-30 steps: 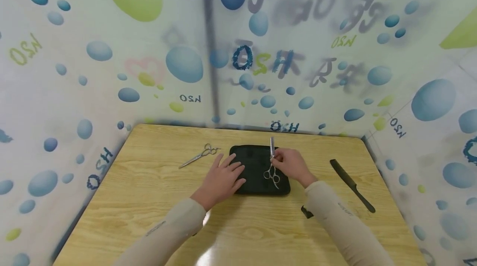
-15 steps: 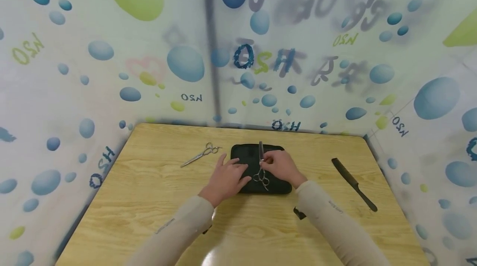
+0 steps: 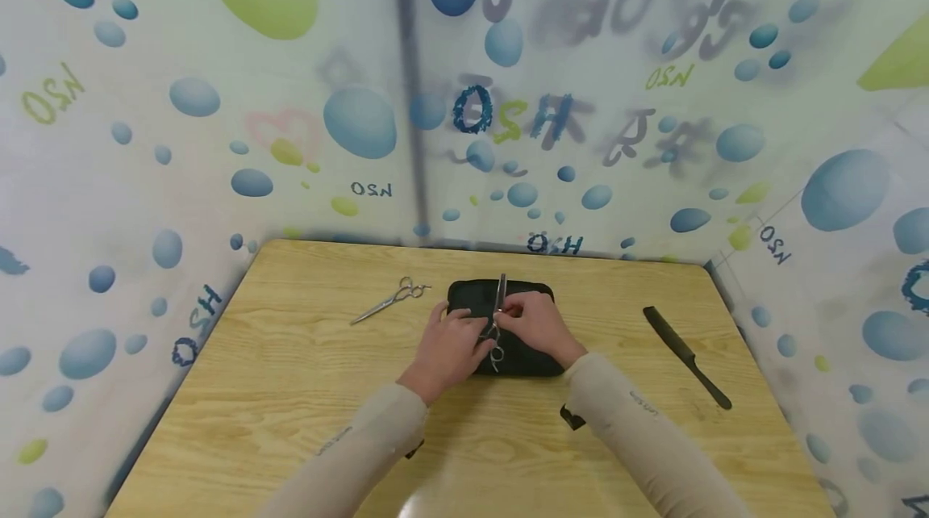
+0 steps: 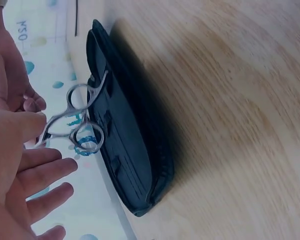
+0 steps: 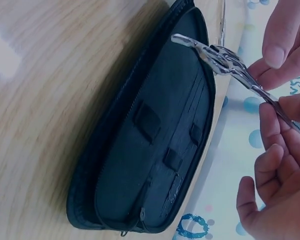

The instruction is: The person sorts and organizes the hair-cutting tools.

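My right hand (image 3: 540,324) pinches a pair of silvery thinning scissors (image 3: 501,292) near the pivot, blades pointing to the back. The scissors are above a black zip case (image 3: 530,361), whose small loops and slots show in the right wrist view. My left hand (image 3: 452,348) is beside the finger rings, over the case's left part. In the right wrist view a left finger meets or passes behind the shank, while the left thumb (image 5: 275,55) stands apart from it. The left hand's other fingers are spread and fairly straight in the left wrist view.
A second pair of scissors (image 3: 392,302) lies left of the case on the wooden table (image 3: 232,389). A black handled comb (image 3: 681,350) lies to the right. Patterned walls (image 3: 624,98) rise behind the table and at both sides.
My right hand has carried the thinning scissors leftward over the case. My left hand has shifted right, up to their finger rings. The comb and the other scissors have stayed in place.
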`<state>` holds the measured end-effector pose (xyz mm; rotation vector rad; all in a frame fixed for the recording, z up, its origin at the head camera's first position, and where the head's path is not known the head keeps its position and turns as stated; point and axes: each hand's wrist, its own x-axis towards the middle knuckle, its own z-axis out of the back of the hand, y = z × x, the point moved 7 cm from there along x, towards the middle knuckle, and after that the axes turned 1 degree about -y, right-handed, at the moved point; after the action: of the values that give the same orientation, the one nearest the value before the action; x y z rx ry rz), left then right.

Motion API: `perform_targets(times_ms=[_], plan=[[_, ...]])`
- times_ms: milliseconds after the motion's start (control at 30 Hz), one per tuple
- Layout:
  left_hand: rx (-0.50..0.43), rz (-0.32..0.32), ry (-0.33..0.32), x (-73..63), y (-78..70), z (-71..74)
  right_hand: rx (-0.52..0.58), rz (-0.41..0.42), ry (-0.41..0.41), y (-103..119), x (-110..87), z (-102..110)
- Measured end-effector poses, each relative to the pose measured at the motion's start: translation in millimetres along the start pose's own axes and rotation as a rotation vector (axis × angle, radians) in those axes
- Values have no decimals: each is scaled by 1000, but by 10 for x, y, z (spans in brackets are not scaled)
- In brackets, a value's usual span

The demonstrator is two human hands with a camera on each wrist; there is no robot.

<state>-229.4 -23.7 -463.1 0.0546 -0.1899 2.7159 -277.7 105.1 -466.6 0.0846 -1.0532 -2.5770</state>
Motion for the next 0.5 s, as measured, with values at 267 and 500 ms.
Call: perform_targets(times_ms=[267, 500], plan=[[24, 39, -24, 24, -31, -27, 49, -57, -9, -7, -22, -32], [41, 50, -85, 9, -75, -28, 104, -130, -5, -34, -39, -71]])
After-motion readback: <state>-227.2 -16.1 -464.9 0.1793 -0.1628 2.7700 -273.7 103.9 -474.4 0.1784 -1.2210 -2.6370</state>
